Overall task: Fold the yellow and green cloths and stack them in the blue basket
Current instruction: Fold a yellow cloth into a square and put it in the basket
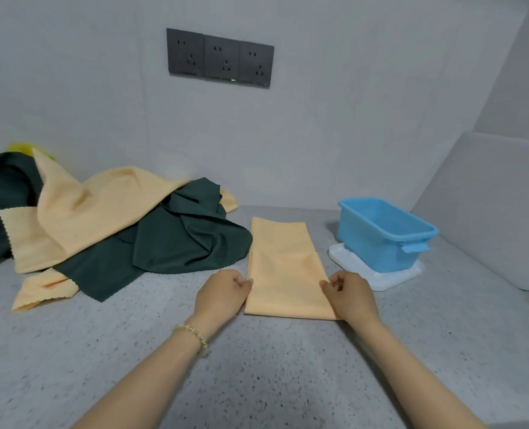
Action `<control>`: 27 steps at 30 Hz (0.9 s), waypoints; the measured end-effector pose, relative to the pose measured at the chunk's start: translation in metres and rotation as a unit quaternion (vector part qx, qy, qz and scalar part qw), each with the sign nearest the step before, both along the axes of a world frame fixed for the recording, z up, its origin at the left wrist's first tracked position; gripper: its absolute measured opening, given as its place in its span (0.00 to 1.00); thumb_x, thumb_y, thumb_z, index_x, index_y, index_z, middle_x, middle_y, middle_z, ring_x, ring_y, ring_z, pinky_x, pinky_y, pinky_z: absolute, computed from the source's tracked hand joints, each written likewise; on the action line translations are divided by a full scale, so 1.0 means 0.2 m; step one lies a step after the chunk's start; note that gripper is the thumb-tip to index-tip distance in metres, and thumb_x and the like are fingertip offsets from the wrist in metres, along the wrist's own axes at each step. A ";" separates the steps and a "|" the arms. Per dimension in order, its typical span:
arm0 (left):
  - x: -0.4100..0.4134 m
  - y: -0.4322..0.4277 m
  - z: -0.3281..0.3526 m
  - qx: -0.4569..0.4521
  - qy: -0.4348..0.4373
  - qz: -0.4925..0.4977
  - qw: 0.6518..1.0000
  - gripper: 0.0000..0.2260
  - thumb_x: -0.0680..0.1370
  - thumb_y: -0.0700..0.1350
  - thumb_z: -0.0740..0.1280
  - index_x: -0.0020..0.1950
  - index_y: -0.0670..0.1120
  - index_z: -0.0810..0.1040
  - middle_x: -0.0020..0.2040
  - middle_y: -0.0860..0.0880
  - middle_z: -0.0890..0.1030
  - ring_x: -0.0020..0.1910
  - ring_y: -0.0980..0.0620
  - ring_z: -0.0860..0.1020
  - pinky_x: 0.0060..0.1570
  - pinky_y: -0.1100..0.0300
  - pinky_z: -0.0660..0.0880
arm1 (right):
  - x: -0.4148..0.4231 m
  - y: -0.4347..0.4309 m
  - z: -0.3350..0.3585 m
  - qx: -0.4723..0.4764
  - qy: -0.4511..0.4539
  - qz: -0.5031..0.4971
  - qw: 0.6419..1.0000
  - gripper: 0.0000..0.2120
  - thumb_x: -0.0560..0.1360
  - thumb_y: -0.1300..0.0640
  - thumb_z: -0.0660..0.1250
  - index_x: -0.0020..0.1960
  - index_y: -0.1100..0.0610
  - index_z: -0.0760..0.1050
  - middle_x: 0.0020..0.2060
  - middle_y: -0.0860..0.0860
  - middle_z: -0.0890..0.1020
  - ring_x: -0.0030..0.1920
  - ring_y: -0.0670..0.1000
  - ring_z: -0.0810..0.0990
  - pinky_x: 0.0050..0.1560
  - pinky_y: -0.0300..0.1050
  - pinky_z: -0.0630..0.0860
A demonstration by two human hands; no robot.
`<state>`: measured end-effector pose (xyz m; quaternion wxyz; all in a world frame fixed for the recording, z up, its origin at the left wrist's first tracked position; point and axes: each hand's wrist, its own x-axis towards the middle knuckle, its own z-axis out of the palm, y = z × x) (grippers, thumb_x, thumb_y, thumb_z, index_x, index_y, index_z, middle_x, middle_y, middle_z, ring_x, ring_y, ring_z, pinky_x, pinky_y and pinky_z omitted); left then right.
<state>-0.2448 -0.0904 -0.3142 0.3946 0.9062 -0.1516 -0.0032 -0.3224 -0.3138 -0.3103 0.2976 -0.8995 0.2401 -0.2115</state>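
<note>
A yellow cloth (285, 267), folded into a long strip, lies flat on the speckled counter in front of me. My left hand (224, 291) pinches its left edge near the middle. My right hand (351, 292) pinches the right edge opposite. To the left sits a loose pile of yellow cloths (102, 209) and dark green cloths (176, 243), tangled together. The blue basket (384, 233) stands to the right of the strip, and nothing shows inside it.
The basket rests on a white tray (381, 278). A grey wall with three dark sockets (220, 58) rises behind. A white slanted panel (489, 212) closes off the right side. The speckled counter (257, 366) stretches toward me.
</note>
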 end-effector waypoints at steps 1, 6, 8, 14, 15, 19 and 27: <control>0.00 0.00 0.00 0.003 -0.004 0.006 1.000 0.14 0.79 0.53 0.63 0.35 0.49 0.74 0.27 0.56 0.73 0.30 0.57 0.71 0.32 0.61 0.67 | 0.01 0.01 -0.01 -0.008 -0.006 -0.004 1.000 0.11 0.74 0.54 0.69 0.35 0.57 0.75 0.29 0.48 0.75 0.31 0.47 0.72 0.31 0.40 0.66; 0.02 -0.01 0.00 0.039 -0.003 0.017 0.999 0.14 0.79 0.53 0.61 0.36 0.49 0.73 0.29 0.55 0.75 0.32 0.56 0.72 0.33 0.61 0.65 | 0.03 0.02 -0.03 -0.006 -0.012 -0.030 0.999 0.10 0.73 0.53 0.69 0.36 0.57 0.75 0.29 0.46 0.75 0.31 0.46 0.72 0.30 0.41 0.65; 0.02 -0.01 0.01 0.050 0.006 0.013 0.999 0.13 0.79 0.53 0.61 0.38 0.48 0.74 0.32 0.54 0.77 0.35 0.54 0.75 0.33 0.61 0.66 | 0.03 0.02 -0.03 -0.003 -0.010 -0.036 0.999 0.10 0.73 0.52 0.69 0.38 0.57 0.76 0.30 0.47 0.75 0.33 0.48 0.73 0.33 0.42 0.67; -0.01 -0.05 0.06 0.043 -0.132 0.032 0.990 0.13 0.81 0.53 0.57 0.62 0.48 0.67 0.51 0.51 0.76 0.46 0.52 0.75 0.40 0.58 0.69 | 0.00 0.06 0.01 -0.093 -0.065 -0.042 0.993 0.11 0.77 0.47 0.62 0.56 0.52 0.71 0.39 0.45 0.76 0.39 0.47 0.75 0.38 0.43 0.67; -0.02 -0.07 0.06 0.043 -0.183 0.010 0.982 0.16 0.81 0.51 0.57 0.67 0.47 0.66 0.58 0.51 0.74 0.53 0.51 0.73 0.48 0.58 0.69 | 0.01 0.07 0.02 -0.118 -0.082 -0.018 0.989 0.12 0.78 0.48 0.60 0.58 0.52 0.71 0.44 0.46 0.77 0.43 0.48 0.76 0.40 0.43 0.69; 0.01 -0.18 0.06 0.179 -0.203 -0.157 0.950 0.22 0.83 0.49 0.50 0.77 0.48 0.56 0.77 0.50 0.57 0.75 0.50 0.55 0.73 0.57 0.49 | 0.10 0.14 0.04 -0.201 0.002 0.123 0.972 0.18 0.82 0.52 0.52 0.68 0.55 0.71 0.66 0.51 0.75 0.66 0.51 0.71 0.63 0.43 0.66; 0.08 -0.18 -0.06 0.287 -0.086 -0.197 0.934 0.25 0.83 0.56 0.44 0.79 0.51 0.44 0.79 0.52 0.42 0.77 0.54 0.41 0.74 0.55 0.36 | 0.15 0.13 -0.08 -0.212 0.167 0.170 0.948 0.24 0.83 0.46 0.45 0.77 0.50 0.53 0.77 0.47 0.54 0.76 0.47 0.51 0.74 0.45 0.44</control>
